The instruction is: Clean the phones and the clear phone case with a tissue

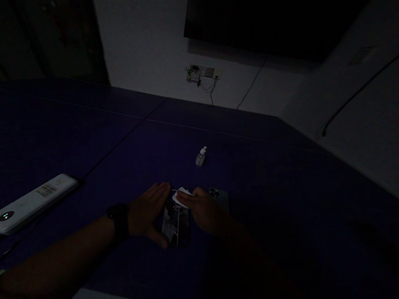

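A dark phone lies flat on the blue-purple surface with its glossy screen side up, reflecting the room. My left hand, with a black watch at the wrist, rests along the phone's left edge, fingers stretched out and thumb apart. My right hand presses a crumpled white tissue onto the phone's upper end. Just right of that hand, partly behind it, lies a second phone with its back and camera lenses up. Beyond both hands stands a small clear bottle with a white top.
A long white power bank with a lit display lies at the left, a cable plugged into its near end. Wall sockets with cords sit at the far wall, beneath a large dark screen. The light is dim.
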Available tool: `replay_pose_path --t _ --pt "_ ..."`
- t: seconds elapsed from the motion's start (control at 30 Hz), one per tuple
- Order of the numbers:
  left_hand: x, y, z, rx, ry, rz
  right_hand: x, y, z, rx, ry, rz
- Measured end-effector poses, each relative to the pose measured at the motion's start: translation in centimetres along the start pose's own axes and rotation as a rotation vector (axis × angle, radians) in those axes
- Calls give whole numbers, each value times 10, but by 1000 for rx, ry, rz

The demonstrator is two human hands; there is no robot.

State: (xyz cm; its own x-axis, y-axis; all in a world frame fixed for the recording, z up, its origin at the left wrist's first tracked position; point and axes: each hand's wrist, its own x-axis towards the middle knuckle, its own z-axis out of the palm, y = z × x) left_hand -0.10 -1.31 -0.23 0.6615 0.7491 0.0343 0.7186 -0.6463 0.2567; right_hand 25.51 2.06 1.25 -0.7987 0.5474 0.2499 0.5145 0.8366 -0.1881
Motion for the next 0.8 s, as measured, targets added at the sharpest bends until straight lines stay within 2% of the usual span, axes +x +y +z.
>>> replay_pose_path --t 0.23,0.43,0.63,0.8 --pt "-1 0 -1 -2 2 4 -3 7 6 6 49 58" --pt "0 1 -1 8 11 16 2 0 4 52 -6 -17" --pt "2 5 -6 21 0 -6 1 0 0 44 7 60" --pt "4 6 -6 32 -20 -26 2 1 -3 60 -44 -28"
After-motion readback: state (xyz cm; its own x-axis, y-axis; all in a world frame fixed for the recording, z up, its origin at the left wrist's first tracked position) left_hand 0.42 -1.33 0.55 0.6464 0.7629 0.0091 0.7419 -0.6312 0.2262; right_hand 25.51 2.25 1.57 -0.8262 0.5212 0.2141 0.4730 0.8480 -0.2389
